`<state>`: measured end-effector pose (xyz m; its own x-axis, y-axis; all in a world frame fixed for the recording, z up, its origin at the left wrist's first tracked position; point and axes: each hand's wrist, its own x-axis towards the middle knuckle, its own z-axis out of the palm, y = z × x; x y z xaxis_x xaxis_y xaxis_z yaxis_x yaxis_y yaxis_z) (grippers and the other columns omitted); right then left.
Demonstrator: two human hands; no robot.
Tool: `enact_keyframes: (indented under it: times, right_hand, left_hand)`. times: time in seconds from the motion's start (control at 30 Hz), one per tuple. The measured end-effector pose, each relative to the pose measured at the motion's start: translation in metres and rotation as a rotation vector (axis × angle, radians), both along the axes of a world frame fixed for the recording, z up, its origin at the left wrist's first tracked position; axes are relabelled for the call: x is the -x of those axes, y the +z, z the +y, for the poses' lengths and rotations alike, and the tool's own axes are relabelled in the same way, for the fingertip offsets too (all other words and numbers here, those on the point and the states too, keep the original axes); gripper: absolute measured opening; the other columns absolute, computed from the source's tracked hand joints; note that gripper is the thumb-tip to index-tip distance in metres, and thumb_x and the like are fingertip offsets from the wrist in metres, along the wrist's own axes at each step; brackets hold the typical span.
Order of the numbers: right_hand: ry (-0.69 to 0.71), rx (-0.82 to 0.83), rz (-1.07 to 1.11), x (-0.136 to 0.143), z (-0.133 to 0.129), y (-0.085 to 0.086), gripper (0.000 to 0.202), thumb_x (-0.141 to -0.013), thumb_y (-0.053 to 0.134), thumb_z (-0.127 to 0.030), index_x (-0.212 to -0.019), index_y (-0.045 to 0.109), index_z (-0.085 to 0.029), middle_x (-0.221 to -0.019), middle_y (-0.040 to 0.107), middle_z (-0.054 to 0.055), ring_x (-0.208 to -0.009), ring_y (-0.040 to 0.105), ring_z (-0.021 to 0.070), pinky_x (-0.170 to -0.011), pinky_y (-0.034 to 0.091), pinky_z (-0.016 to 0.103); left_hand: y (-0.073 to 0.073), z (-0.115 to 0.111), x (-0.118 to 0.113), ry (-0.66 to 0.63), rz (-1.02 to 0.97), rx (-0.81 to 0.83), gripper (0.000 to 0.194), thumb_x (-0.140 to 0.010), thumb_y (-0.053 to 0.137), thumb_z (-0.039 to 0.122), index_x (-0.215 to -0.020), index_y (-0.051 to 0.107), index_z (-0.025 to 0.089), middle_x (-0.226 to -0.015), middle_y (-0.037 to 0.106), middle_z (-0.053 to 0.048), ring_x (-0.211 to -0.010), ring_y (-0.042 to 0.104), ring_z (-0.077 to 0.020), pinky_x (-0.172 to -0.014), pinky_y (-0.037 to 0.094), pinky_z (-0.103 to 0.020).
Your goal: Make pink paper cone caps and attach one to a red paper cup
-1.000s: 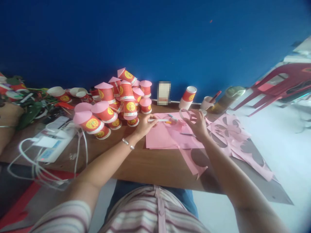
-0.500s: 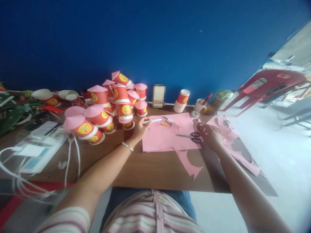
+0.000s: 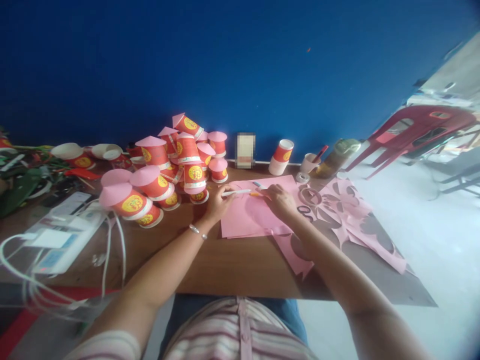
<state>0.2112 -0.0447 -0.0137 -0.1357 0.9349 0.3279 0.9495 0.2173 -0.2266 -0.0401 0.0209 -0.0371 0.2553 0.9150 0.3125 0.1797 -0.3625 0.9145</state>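
While gripping a white pen (image 3: 237,192) in the fingers of the left hand (image 3: 217,202) near frame centre, holds the right hand (image 3: 280,201) beside an orange piece (image 3: 255,194) over pink paper (image 3: 243,220) just right of centre, with finger closure impossible to tell, and red cups (image 3: 188,148) stacked left of centre.

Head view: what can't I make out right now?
In the head view:
Scissors: blades hidden behind the right hand.
Orange piece: too small and blurred to tell whether that hand grips it.
Cups: lettering on the yellow emblems too small.
Block by the wall: blurred by pixels.
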Motion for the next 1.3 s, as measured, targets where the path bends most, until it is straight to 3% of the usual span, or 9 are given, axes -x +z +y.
enact_keyframes:
  times: [0.13, 0.27, 0.37, 0.5, 0.6, 0.77, 0.97, 1.2, 1.3]
  right_hand:
    - [0.017, 0.081, 0.182, 0.025, 0.019, -0.01, 0.026, -0.098, 0.055, -0.026, -0.098, 0.081, -0.025, -0.097, 0.07, 0.014, -0.096, 0.061, 0.029, -0.084, 0.057, 0.041]
    - [-0.01, 0.1, 0.36, 0.026, 0.024, -0.014, 0.022, -0.094, 0.058, -0.026, -0.08, 0.075, -0.021, -0.096, 0.07, 0.017, -0.097, 0.063, 0.0312, -0.088, 0.056, 0.047]
    - [-0.051, 0.106, 0.524, 0.018, 0.023, -0.016, 0.019, -0.092, 0.063, -0.034, -0.087, 0.072, -0.018, -0.091, 0.073, 0.014, -0.086, 0.067, 0.0278, -0.083, 0.058, 0.047]
    - [-0.034, 0.157, 0.81, 0.006, 0.021, -0.02, 0.04, -0.092, 0.061, -0.054, -0.096, 0.072, -0.016, -0.086, 0.078, 0.01, -0.073, 0.071, 0.0212, -0.07, 0.06, 0.038]
    - [0.0, 0.192, 0.997, 0.002, 0.019, -0.021, 0.051, -0.088, 0.065, -0.064, -0.098, 0.075, -0.015, -0.093, 0.08, 0.013, -0.078, 0.074, 0.0211, -0.074, 0.062, 0.037]
    - [0.031, 0.332, 1.397, 0.005, 0.016, -0.022, 0.041, -0.07, 0.089, -0.051, -0.093, 0.082, -0.019, -0.091, 0.081, 0.008, -0.082, 0.074, 0.0204, -0.081, 0.06, 0.035]
    - [0.074, 0.368, 1.385, 0.01, 0.015, -0.022, 0.03, -0.07, 0.091, -0.044, -0.087, 0.084, -0.02, -0.083, 0.079, 0.004, -0.076, 0.071, 0.0163, -0.078, 0.058, 0.031]
    - [0.081, 0.385, 1.413, 0.018, 0.009, -0.01, 0.039, -0.067, 0.091, -0.049, -0.088, 0.082, -0.017, -0.078, 0.078, 0.006, -0.07, 0.07, 0.0173, -0.072, 0.06, 0.034]
    - [0.089, 0.398, 1.409, 0.02, 0.007, -0.007, 0.043, -0.068, 0.09, -0.052, -0.089, 0.081, -0.015, -0.075, 0.077, 0.006, -0.065, 0.069, 0.0158, -0.068, 0.058, 0.032]
  left_hand:
    - [-0.002, 0.003, 0.003, 0.014, 0.017, -0.02, 0.026, -0.086, 0.072, 0.042, -0.096, 0.069, 0.018, -0.086, 0.074, -0.005, -0.08, 0.069, -0.0189, -0.08, 0.057, -0.033]
    - [-0.002, 0.004, 0.004, 0.033, 0.041, -0.02, 0.025, -0.086, 0.073, 0.041, -0.095, 0.069, 0.018, -0.083, 0.073, -0.005, -0.082, 0.071, -0.0206, -0.08, 0.057, -0.033]
    - [0.0, 0.003, 0.004, 0.021, 0.04, -0.02, 0.025, -0.087, 0.072, 0.042, -0.095, 0.069, 0.018, -0.084, 0.073, -0.006, -0.085, 0.072, -0.0212, -0.081, 0.058, -0.034]
    - [-0.001, 0.002, 0.002, -0.008, 0.031, -0.031, 0.025, -0.088, 0.071, 0.041, -0.096, 0.069, 0.018, -0.086, 0.074, -0.005, -0.087, 0.072, -0.021, -0.081, 0.059, -0.033]
    - [-0.003, 0.001, 0.001, -0.025, 0.014, -0.056, 0.024, -0.088, 0.071, 0.041, -0.094, 0.069, 0.019, -0.09, 0.075, -0.005, -0.088, 0.073, -0.0208, -0.08, 0.06, -0.032]
    - [-0.003, 0.0, 0.0, -0.045, -0.006, -0.07, 0.024, -0.087, 0.072, 0.042, -0.093, 0.07, 0.019, -0.093, 0.076, -0.005, -0.087, 0.074, -0.0201, -0.08, 0.06, -0.032]
    - [-0.002, -0.002, 0.0, -0.086, -0.005, 0.005, 0.024, -0.086, 0.074, 0.042, -0.091, 0.071, 0.019, -0.09, 0.077, -0.004, -0.084, 0.073, -0.0194, -0.077, 0.06, -0.03]
    - [-0.004, -0.003, 0.0, -0.167, -0.053, 0.201, 0.038, -0.084, 0.077, 0.052, -0.095, 0.071, 0.017, -0.082, 0.075, -0.005, -0.071, 0.07, -0.0166, -0.064, 0.057, -0.027]
    - [-0.003, -0.004, 0.0, -0.185, -0.042, 0.206, 0.039, -0.084, 0.076, 0.054, -0.094, 0.07, 0.017, -0.078, 0.074, -0.005, -0.067, 0.069, -0.0162, -0.061, 0.057, -0.026]
